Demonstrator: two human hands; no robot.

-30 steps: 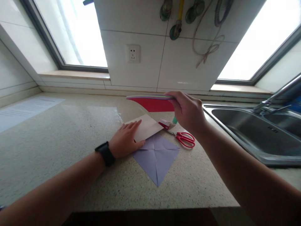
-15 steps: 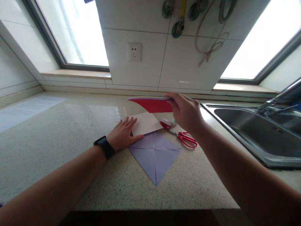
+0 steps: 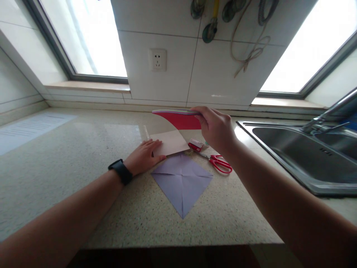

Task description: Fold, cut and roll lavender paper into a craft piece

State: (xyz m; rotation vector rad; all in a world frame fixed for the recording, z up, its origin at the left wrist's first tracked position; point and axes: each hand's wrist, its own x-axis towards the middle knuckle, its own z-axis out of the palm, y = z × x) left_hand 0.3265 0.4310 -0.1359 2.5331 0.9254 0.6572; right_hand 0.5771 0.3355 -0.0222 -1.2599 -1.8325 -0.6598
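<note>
My right hand [image 3: 217, 128] pinches the right end of a stack of coloured paper [image 3: 181, 120] above the counter. The stack's underside is red, and thin edges of other colours show along its top. Lower and to the left, my left hand [image 3: 143, 156] rests on the left end of a pale square card or sheet [image 3: 171, 142], thumb apart from the fingers. Closer to me lies a lilac paper square [image 3: 182, 182] turned like a diamond, with crossing creases; the pale piece borders its top corner.
Red-handled scissors [image 3: 221, 163] and a small red-and-white box [image 3: 195, 144] lie right of the papers. A clear ruler-like strip [image 3: 146, 132] is behind my left hand. The steel sink [image 3: 279, 156] is at right; a printed sheet [image 3: 33, 128] at far left.
The paper stack and my right hand have shifted slightly up and left in view. My left hand and the pale piece sit slightly further left; the whole view has also moved a little.
</note>
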